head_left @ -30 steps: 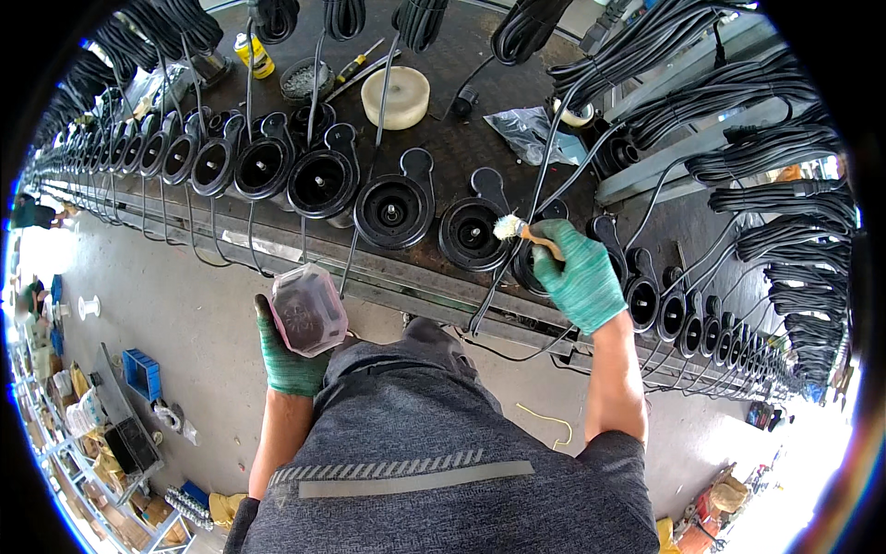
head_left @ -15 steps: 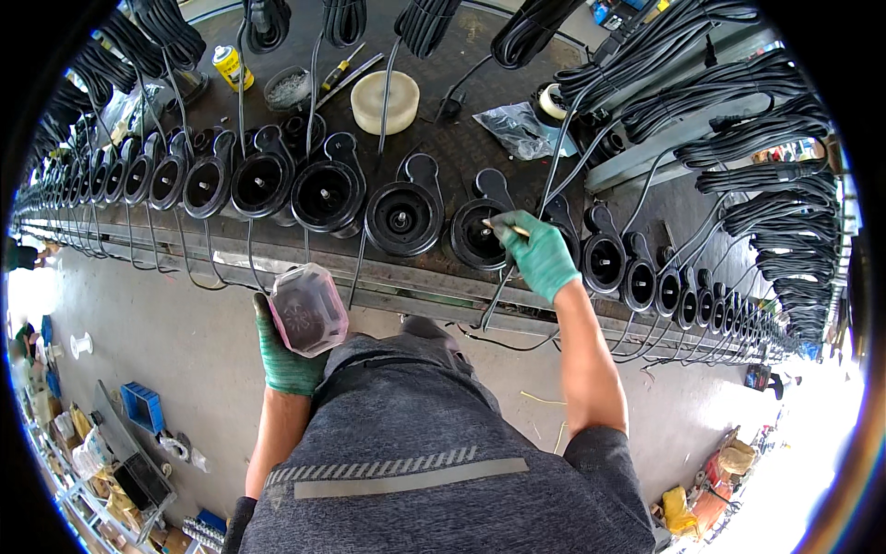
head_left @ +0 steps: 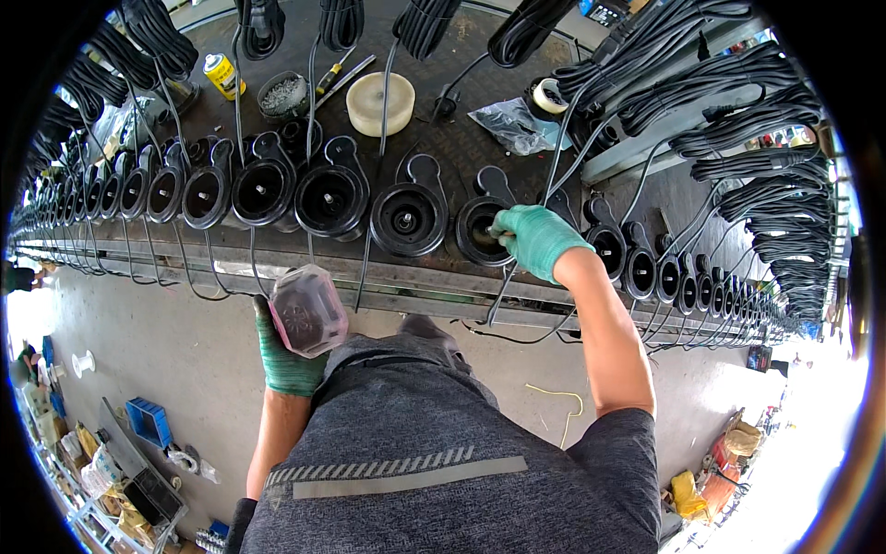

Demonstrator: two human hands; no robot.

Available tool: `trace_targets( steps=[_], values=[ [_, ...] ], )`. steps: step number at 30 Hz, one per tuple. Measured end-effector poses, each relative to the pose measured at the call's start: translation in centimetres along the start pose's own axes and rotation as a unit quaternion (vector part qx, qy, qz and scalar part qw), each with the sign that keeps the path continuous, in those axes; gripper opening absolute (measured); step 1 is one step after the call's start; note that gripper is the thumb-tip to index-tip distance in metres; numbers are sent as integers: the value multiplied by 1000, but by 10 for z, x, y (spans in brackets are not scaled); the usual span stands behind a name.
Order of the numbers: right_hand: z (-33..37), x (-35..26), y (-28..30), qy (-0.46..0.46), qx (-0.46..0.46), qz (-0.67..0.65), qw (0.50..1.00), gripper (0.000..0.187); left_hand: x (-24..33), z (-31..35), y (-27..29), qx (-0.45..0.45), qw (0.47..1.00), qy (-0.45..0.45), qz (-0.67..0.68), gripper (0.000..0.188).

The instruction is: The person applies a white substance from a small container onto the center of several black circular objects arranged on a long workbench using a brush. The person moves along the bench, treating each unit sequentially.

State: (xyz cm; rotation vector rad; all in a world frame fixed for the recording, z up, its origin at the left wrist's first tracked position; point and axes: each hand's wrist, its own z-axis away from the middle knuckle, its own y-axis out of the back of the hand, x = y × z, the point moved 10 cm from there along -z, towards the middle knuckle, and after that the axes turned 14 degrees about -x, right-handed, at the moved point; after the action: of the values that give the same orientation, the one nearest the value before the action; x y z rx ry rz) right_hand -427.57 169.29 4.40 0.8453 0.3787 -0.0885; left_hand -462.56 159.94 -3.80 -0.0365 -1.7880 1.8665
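Note:
My left hand [head_left: 291,355], in a green glove, is closed on the side of a clear, pink-tinted plastic box [head_left: 311,312] with cut corners. It holds the box tilted in front of my waist, below the bench edge. My right hand [head_left: 540,242], also green-gloved, is closed with its fingertips inside a round black housing [head_left: 475,242] near the bench edge. A thin light-coloured stick is pinched in it, now mostly hidden by the fingers. Left of it sits another round black housing [head_left: 406,220] with a metal pin upright in its middle.
Similar housings line the bench edge both ways, with cables running to hanging black coils [head_left: 425,28]. Farther back are a pale round block [head_left: 380,103], a yellow can [head_left: 224,76], a bowl of small parts [head_left: 283,95], a screwdriver [head_left: 334,74], a plastic bag [head_left: 521,126] and tape [head_left: 551,96].
My right hand has turned over and lowered its fingertips into the housing, so the stick hardly shows. My left hand keeps the box in nearly the same place.

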Motion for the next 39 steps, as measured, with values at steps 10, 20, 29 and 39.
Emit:
trace_targets(
  steps=[10, 20, 29, 39],
  values=[
    [68, -68, 67, 152, 196, -151, 957, 16, 14, 8, 8, 110, 994, -12, -6, 65],
    [-33, -87, -8, 135, 167, -159, 964, 18, 32, 22, 13, 119, 992, -29, 35, 70],
    [-93, -82, -4, 37, 51, -341, 938, 28, 40, 32, 18, 173, 983, -40, 43, 70],
    [-87, -111, -16, 71, -85, -96, 989, 22, 45, 36, 21, 154, 987, -33, 38, 68]
  ],
)
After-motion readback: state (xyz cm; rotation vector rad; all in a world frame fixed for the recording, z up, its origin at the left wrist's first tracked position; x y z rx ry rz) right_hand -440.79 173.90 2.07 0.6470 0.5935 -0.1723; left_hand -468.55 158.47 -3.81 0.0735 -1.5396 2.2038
